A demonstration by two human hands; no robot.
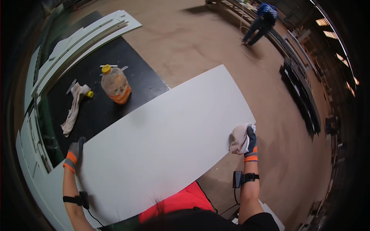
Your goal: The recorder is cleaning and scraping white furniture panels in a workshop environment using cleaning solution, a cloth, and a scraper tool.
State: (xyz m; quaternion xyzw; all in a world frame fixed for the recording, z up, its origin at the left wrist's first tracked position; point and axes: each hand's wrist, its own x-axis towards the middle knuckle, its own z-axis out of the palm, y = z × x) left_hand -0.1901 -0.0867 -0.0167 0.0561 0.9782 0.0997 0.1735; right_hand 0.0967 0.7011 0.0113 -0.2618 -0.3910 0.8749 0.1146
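Observation:
A long white panel [165, 127] lies slanted in front of me, partly over a black tabletop [144, 71]. At its left edge, my gloved left hand [75, 151] grips the board, with the fingers partly hidden. My gloved right hand [251, 144] is closed round a crumpled whitish cloth [239, 140] and holds it against the panel's right end. Beyond the panel, a clear plastic bottle [115, 86] with a yellow cap and an orange label stands on the black top. To its left lies a twisted pale rag [74, 109] beside a small yellow cap [90, 94].
White boards and strips [86, 40] are piled at the far left of the tabletop. Across the brown floor [216, 46], a person [261, 24] bends by a long rack. A stack of dark long pieces [302, 96] lies on the floor at right.

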